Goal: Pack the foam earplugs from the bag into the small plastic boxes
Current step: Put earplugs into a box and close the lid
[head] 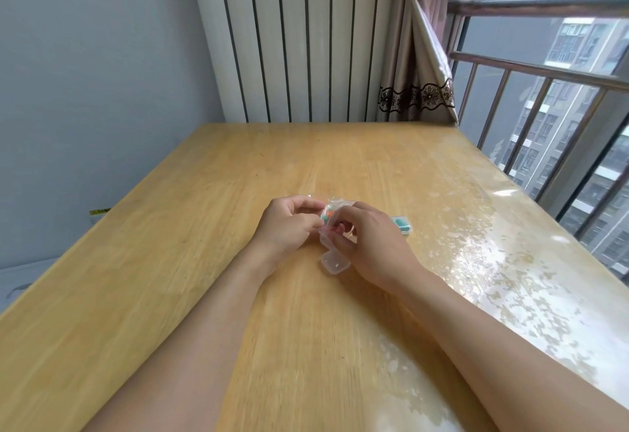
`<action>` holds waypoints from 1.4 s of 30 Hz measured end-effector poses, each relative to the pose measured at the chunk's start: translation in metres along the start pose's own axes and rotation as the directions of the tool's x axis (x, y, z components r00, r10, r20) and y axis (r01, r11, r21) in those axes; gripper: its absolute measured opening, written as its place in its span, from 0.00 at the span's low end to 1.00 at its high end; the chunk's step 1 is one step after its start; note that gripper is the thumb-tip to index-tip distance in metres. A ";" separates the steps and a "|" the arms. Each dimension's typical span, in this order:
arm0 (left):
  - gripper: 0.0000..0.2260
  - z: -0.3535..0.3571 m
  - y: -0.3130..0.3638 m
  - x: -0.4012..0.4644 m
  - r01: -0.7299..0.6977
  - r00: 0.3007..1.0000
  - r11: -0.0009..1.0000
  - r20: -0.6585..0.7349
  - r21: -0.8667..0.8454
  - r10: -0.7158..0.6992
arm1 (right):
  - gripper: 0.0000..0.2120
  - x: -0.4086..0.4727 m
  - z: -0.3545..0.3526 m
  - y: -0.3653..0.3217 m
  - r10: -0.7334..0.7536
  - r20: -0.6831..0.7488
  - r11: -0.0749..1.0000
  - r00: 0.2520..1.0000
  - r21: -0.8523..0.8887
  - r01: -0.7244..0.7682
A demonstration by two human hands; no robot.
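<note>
A small clear plastic bag (331, 206) with orange and green foam earplugs inside is held between my two hands over the middle of the wooden table (238, 295). My left hand (289, 224) pinches the bag's left edge. My right hand (371, 244) has its fingertips at the bag's mouth, around something pinkish that I cannot make out clearly. Just below the hands lies an open clear plastic box (335, 261) with its lid flipped toward me. A second small box (401, 224) holding teal earplugs sits right of my right hand, shut as far as I can see.
The table has a glossy transparent cover with glare on its right side. A white radiator stands behind the far edge, a curtain at the back right. A window with metal railings runs along the right. A grey wall is on the left.
</note>
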State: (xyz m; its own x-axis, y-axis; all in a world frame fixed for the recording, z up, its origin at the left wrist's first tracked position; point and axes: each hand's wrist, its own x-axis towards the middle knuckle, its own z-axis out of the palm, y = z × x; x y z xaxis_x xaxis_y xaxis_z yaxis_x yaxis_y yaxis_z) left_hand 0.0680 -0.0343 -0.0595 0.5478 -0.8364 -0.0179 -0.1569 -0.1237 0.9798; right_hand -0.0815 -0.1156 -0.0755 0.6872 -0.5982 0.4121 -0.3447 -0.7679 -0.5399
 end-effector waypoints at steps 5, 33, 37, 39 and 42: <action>0.10 0.000 -0.004 0.000 -0.047 0.999 0.997 -0.023 0.066 0.049 | 0.07 0.001 0.001 0.004 0.030 -0.037 1.000 0.999 0.002 -0.029; 0.10 -0.017 -0.009 0.007 -0.102 0.926 0.939 -0.313 0.329 0.211 | 0.15 -0.010 -0.051 0.010 0.048 0.143 0.997 0.989 -0.073 -0.038; 0.07 -0.018 -0.007 0.005 -0.101 0.910 0.901 -0.328 0.423 0.256 | 0.18 -0.015 -0.050 0.017 0.076 0.250 0.985 0.965 -0.171 -0.033; 0.05 -0.019 -0.003 0.003 -0.135 0.875 0.848 -0.341 0.512 0.345 | 0.19 -0.015 -0.048 0.016 0.086 0.249 0.983 0.965 -0.181 -0.041; 0.05 -0.016 0.006 -0.003 -0.234 0.833 0.823 -0.329 0.518 0.444 | 0.22 -0.014 -0.050 0.014 0.096 0.254 0.985 0.962 -0.167 -0.054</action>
State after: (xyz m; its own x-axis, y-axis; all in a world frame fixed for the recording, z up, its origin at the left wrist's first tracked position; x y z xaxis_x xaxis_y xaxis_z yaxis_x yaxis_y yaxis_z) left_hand 0.0788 -0.0242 -0.0502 0.6570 -0.5766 0.4857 -0.6832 -0.1829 0.7070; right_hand -0.1285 -0.1296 -0.0522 0.7909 -0.5912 0.1581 -0.4832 -0.7617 -0.4316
